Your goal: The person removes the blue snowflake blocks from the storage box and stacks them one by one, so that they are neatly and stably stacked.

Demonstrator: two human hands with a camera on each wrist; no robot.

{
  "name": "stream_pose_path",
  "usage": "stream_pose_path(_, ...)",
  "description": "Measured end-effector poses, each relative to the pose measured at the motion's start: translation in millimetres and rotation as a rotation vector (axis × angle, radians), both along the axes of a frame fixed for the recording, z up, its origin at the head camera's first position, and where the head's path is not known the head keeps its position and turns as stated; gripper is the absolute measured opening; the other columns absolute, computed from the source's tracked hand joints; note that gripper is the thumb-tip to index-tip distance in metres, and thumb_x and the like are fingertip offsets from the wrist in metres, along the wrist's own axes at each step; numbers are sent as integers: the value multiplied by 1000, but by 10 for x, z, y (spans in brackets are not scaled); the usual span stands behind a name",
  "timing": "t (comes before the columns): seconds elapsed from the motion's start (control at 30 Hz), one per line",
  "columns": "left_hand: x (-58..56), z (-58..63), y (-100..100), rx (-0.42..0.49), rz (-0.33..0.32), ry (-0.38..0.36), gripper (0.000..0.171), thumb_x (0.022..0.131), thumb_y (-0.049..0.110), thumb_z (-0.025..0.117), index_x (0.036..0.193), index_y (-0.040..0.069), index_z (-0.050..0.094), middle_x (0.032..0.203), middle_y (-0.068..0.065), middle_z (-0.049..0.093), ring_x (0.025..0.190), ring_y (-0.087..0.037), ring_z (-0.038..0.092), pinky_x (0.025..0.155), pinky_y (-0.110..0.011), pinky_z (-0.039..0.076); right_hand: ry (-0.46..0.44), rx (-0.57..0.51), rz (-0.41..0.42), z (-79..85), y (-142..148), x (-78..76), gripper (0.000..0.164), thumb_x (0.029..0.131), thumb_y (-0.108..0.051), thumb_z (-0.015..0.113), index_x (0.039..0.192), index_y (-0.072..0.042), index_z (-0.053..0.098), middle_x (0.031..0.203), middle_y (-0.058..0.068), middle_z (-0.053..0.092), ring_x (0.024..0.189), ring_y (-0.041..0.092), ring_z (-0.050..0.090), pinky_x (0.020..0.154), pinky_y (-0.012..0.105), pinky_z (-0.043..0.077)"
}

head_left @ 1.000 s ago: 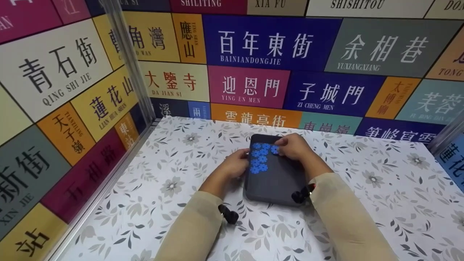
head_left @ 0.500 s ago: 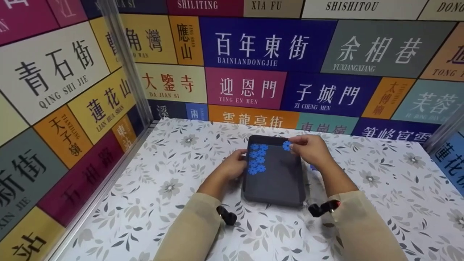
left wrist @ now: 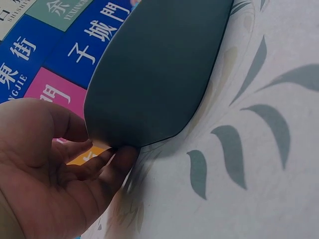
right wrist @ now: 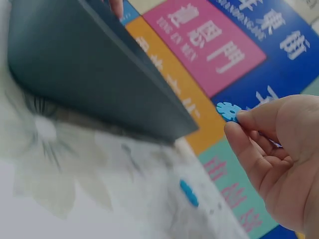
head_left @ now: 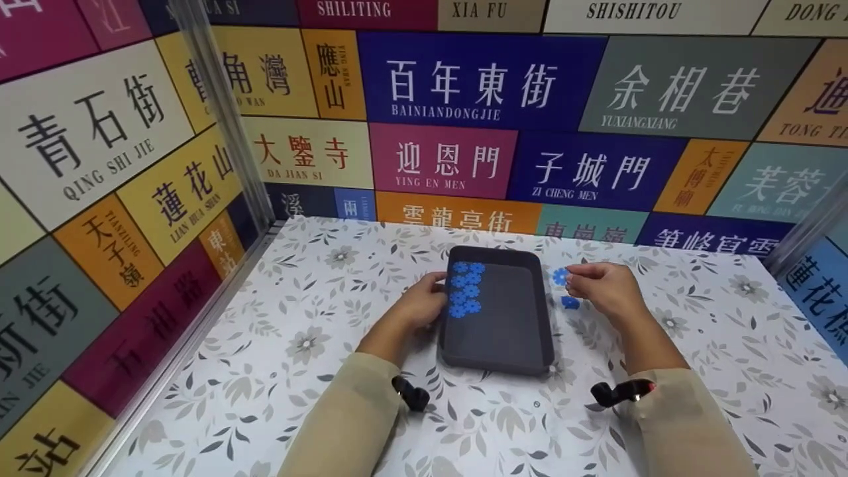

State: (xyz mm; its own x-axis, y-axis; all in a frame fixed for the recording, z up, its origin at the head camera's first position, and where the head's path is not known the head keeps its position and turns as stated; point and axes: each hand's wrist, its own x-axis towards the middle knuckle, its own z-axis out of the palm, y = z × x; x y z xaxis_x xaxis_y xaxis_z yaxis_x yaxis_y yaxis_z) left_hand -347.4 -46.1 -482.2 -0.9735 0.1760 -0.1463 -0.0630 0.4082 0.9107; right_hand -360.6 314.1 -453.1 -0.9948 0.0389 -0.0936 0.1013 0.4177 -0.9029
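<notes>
A dark grey rectangular tray [head_left: 500, 334] stands in the middle of the table. Several blue snowflake discs [head_left: 469, 290] lie along its left side, overlapping or close together. My left hand [head_left: 423, 301] grips the tray's left wall, and in the left wrist view its thumb and fingers [left wrist: 124, 162] meet the tray's edge. Just right of the tray, my right hand [head_left: 606, 288] pinches one blue snowflake disc [right wrist: 228, 111] between thumb and fingertips, above the table. Beneath that hand, another blue disc [head_left: 569, 303] rests on the table.
A white cloth with grey flowers and leaves [head_left: 311, 344] covers the table. Coloured panels with street names [head_left: 487, 79] rise behind it and on the left, with a clear upright edge [head_left: 245, 146] at the corner.
My right hand has moved from over the tray's upper right part out past its right wall, carrying a blue snowflake disc. My left hand keeps its place on the tray.
</notes>
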Motion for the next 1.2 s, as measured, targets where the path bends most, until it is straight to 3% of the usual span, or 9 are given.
stream_pose_path(0.1,16,14,1,21,1,-11,61,101,14,50,162,13,44,156,-17,58,109,-28,66,57,-29,47,-34,-35,-19,-86,96,-36,45,104,-22,69,142,2,65,114,-2,76,91,3,76,90,26,64)
stream_pose_path(0.27,28,28,7,16,5,5,62,99,14,51,161,12,45,154,-18,59,123,-30,64,71,-29,50,-105,-59,-21,-205,235,-65,44,105,-19,68,142,4,64,97,-11,76,84,2,74,83,22,64)
stream_pose_path(0.57,30,36,2,-12,-1,10,62,101,16,52,162,12,45,155,-17,59,132,-31,61,86,-34,53,-214,-69,-21,-332,347,-77,45,104,-18,69,143,4,63,91,-8,77,80,4,73,77,20,62)
stream_pose_path(0.77,23,28,-9,-11,-4,11,62,100,15,52,162,13,46,154,-16,60,130,-32,61,88,-37,54,-196,-95,-45,-383,321,-95,45,101,-15,73,139,7,64,88,-7,77,75,4,72,74,20,62)
stream_pose_path(0.83,22,29,-11,-11,-2,11,62,100,15,52,162,13,46,154,-16,60,129,-31,62,86,-35,53,-179,-91,-55,-396,302,-94,45,100,-15,74,137,8,65,86,-8,77,73,3,71,73,20,61)
stream_pose_path(1.07,9,22,2,-16,18,-15,60,102,16,52,162,15,46,153,-15,60,111,-28,66,57,-29,46,-132,-63,-95,-418,250,-75,40,97,-12,75,131,9,68,79,-8,77,68,3,71,70,20,62)
stream_pose_path(1.2,13,26,3,-32,24,-9,59,102,18,53,161,16,47,153,-14,60,115,-28,64,57,-29,47,-125,-76,-113,-412,232,-76,37,96,-11,76,127,9,69,78,-9,76,67,3,70,68,20,61)
